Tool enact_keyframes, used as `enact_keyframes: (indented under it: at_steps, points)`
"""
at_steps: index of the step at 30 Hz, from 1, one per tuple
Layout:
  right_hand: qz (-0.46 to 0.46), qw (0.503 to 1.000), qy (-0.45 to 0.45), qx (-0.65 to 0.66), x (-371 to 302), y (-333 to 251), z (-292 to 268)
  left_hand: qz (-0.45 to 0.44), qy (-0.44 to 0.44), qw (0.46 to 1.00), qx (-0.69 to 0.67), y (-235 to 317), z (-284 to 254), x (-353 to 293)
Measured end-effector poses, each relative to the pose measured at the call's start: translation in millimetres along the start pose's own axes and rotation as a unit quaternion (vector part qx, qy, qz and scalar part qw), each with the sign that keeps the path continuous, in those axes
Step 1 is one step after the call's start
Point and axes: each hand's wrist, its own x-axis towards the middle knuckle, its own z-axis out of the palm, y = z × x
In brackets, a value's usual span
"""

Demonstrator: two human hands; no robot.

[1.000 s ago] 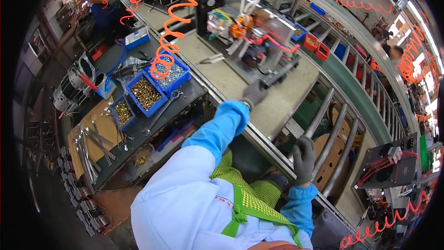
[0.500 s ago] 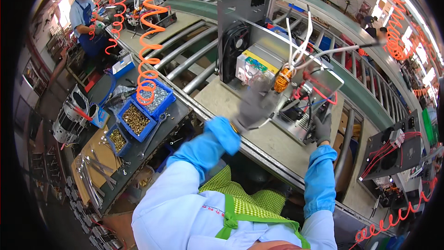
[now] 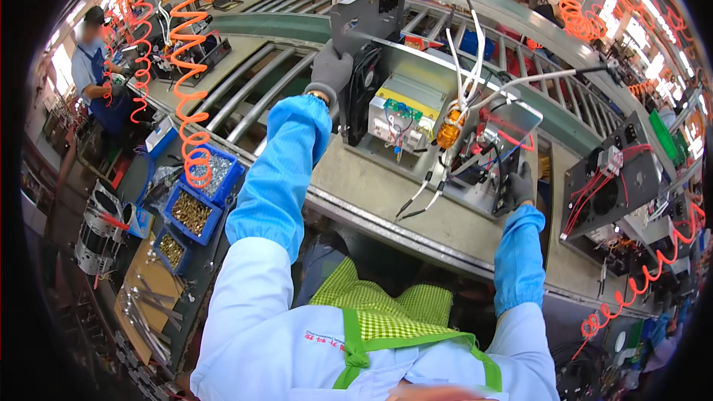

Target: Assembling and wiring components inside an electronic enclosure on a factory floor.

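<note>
In the head view, the open electrical unit (image 3: 448,131) stands on a pale board (image 3: 353,182) on the roller conveyor (image 3: 256,108). Its long axis runs left to right, the right end nearer the person. The left hand (image 3: 330,72) is curled on the edge of the upright dark panel (image 3: 375,16); the right hand (image 3: 521,185) touches the opposite end — how closed, I cannot tell. Holding both ends probably keeps it steady.

We see bright indoor light | glare from a window (image 3: 62,68) far left of our left hand (image 3: 330,68) | hands (image 3: 522,184) crisp | beyond both grips, edges bowing into black
</note>
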Motion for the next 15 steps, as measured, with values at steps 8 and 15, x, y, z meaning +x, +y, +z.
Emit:
enact_keyframes:
  at_steps: [8,15]
  points:
    - [0.037,0.999,-0.009,-0.001,-43,-42,-1,0.012,0.001,0.998,0.056,-2,-27,-17]
    - [-0.069,0.987,0.088,-0.115,-92,-65,13,-0.013,-0.038,0.999,-0.002,-14,-56,-6]
